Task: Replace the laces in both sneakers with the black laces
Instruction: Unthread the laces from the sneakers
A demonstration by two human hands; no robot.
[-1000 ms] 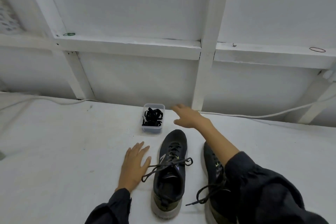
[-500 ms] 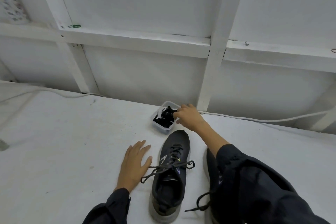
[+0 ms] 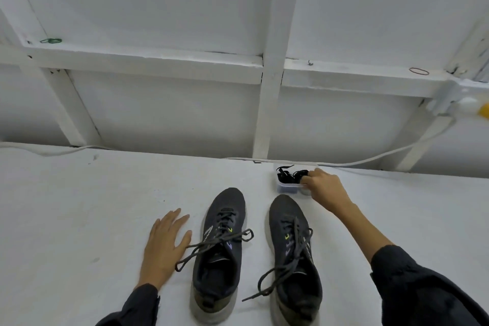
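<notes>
Currently, left to right: left hand (image 3: 165, 246) is laid flat on the white surface (image 3: 79, 219), fingers straight and spread, nothing held. Just to its right the left sneaker (image 3: 218, 254) is stood sole-down, toe pointed away from the person, heel toward them. Its grey laces (image 3: 225, 219) are untied but threaded. One loose loop is trailed toward the left hand, just beside it; contact cannot be confirmed. Right sneaker (image 3: 293, 259) is set parallel, near the first but apart from it, on the same toe-away axis, with its laces also loose and threaded. Past its toe, close to the wall (image 3: 158, 114), the clear container (image 3: 289, 187) is placed, with the black laces (image 3: 287, 176) bunched inside. Right hand (image 3: 324, 189) is positioned at the container's right side, fingers curled over its rim and onto the bundle. Whether the plastic alone or a lace too is pinched cannot be told.

Key relation: black laces are located at the right hand, well apart from the left hand, ahead and to its right. Left sneaker is nearest the left hand, so the old lace is judged best pulled there, along the shoe's long axis, from the tongue top toward the toe. No eyelet is seen emptied yet; task is judged barely begun.
</notes>
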